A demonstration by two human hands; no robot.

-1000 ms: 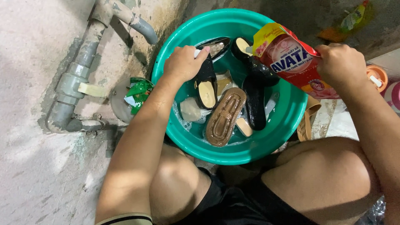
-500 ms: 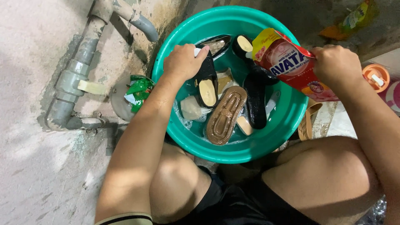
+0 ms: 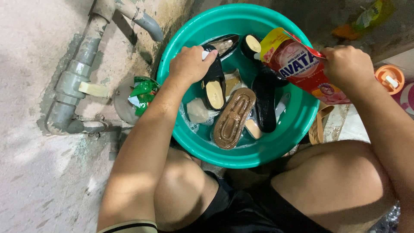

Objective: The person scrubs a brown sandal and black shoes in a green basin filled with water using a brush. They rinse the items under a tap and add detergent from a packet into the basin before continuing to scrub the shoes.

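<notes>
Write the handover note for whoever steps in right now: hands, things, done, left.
Left hand: gripping a black sandal in the green basin.
Right hand: holding a red detergent pouch, open end tilted over the basin.
In the basin: brown sandal sole up, more black shoes, shallow foamy water.
Done: shoes are in the water.
Left: no scrubbing is visible; the shoes are still in the basin.

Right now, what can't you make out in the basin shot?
Head view only:
- Left hand covers the top of the black shoe; its grip is unclear.
- Right hand hides the pouch end; whether anything pours is unclear.
- Brown sole hides what lies under it.
- Water depth in the green basin: unclear.
- Orange item: too small.
</notes>
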